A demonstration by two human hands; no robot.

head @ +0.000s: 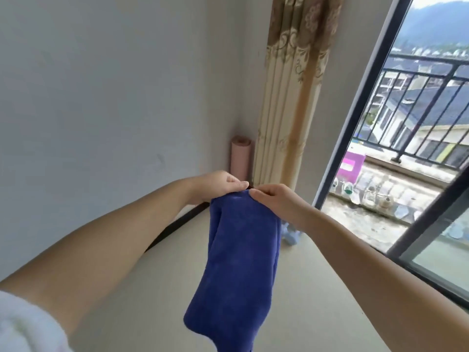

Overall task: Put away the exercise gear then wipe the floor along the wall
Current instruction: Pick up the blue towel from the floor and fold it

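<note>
A dark blue cloth [243, 252] hangs folded in front of me over the pale floor [317, 301]. My left hand [218, 185] pinches its top edge on the left. My right hand [276, 201] pinches the same edge on the right, fingertips almost touching the left hand's. A rolled pink exercise mat [240, 158] stands upright in the far corner against the wall. A pale blue dumbbell [291, 235] lies on the floor behind the cloth, partly hidden by my right forearm.
The white wall [101, 97] runs along the left with a dark skirting board [177, 224] at its foot. A patterned beige curtain [289, 97] hangs in the corner. A tall window with a dark frame [355, 118] fills the right side.
</note>
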